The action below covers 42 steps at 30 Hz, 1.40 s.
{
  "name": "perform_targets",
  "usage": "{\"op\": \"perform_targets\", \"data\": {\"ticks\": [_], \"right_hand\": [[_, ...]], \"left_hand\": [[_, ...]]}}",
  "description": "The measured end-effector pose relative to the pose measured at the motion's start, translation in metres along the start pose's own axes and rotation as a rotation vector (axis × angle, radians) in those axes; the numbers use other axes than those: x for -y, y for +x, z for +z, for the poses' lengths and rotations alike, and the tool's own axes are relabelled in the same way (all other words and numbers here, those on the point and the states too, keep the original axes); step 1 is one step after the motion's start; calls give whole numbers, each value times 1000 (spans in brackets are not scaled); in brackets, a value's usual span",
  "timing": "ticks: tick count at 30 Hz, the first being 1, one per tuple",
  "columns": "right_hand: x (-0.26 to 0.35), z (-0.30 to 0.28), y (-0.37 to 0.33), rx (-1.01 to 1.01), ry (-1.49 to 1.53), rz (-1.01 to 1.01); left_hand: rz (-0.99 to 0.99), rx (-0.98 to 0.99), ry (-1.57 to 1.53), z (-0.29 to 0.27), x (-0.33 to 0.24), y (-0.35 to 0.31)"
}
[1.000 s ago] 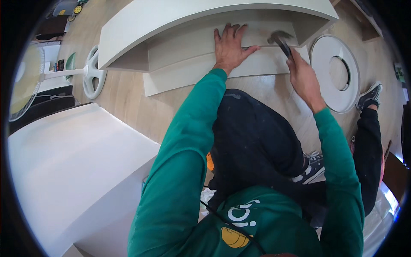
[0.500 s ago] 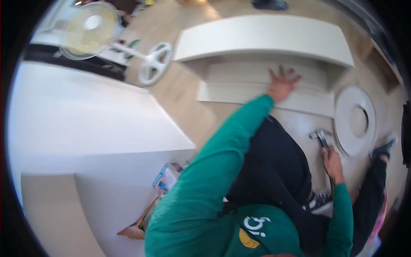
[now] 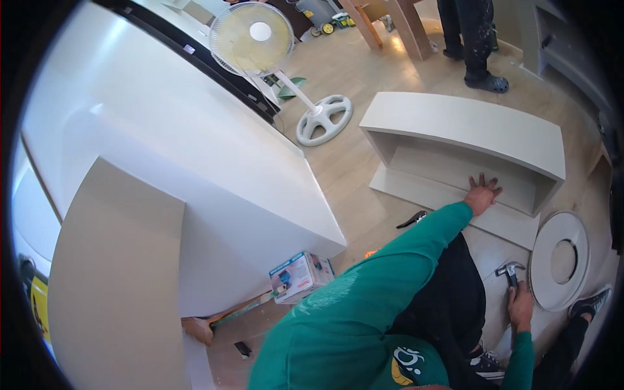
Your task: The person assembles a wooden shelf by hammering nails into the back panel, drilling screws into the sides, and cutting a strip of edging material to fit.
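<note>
1. With twelve at the top of the view, the pale cream, curved-topped wooden cabinet [image 3: 465,125] lies on the floor between two and three o'clock, its open front turned toward the kneeling worker.
2. A flat, pale cream board [image 3: 507,224] juts out from under that opening, on the worker's side.
3. At three o'clock I see the left hand [image 3: 481,196], palm down at the cabinet's open front, fingers splayed wide and grasping nothing; how hard it presses, I can't tell.
4. The right hand [image 3: 520,308], at four o'clock, has its fingers wrapped round the handle of a steel-headed, dark-handled claw hammer [image 3: 512,274], head pointing away from the worker. Whether the hammer touches the floor, I can't make out.
5. Just beyond the hammer, between three and four, sits a round white disc with an off-centre hole [image 3: 546,260].
6. A black-handled tool [image 3: 412,220] shows just past the worker's green left sleeve [image 3: 390,266].
7. A white pedestal fan [image 3: 252,38] stands at eleven; a printed blue-and-white cardboard carton [image 3: 292,279] sits at six.
8. Near half past one, another person's dark-trousered legs [image 3: 478,39] are visible.
</note>
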State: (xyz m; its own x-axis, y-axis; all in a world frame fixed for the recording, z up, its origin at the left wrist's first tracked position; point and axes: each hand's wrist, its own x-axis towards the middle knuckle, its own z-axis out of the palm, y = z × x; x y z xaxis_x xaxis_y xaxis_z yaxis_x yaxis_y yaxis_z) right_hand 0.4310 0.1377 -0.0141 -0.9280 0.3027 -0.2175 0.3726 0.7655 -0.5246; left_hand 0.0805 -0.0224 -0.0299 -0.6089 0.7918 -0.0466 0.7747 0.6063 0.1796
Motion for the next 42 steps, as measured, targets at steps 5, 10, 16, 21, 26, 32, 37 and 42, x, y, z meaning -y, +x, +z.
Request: {"op": "perform_targets", "data": {"ticks": [5, 10, 16, 21, 26, 32, 37, 42], "right_hand": [[43, 31, -6, 85, 85, -73], [-10, -16, -3, 45, -147, 19], [24, -47, 0, 250, -296, -36], [29, -58, -4, 330, -361, -40], [55, -63, 2, 246, -319, 4], [109, -84, -4, 274, -153, 59], [108, -72, -9, 184, -93, -131], [134, -99, -15, 104, 72, -124]], "left_hand": [[-211, 132, 34, 2, 67, -50], [78, -359, -369, -75, 29, -71], [-535, -490, -562, -136, 111, -266], [-612, -207, -515, -109, 112, -297], [-473, -72, -318, -76, 102, -307], [-416, 291, -128, -73, 54, -335], [-487, 154, -359, -62, 80, -362], [-614, -116, -314, -109, 81, -397]]}}
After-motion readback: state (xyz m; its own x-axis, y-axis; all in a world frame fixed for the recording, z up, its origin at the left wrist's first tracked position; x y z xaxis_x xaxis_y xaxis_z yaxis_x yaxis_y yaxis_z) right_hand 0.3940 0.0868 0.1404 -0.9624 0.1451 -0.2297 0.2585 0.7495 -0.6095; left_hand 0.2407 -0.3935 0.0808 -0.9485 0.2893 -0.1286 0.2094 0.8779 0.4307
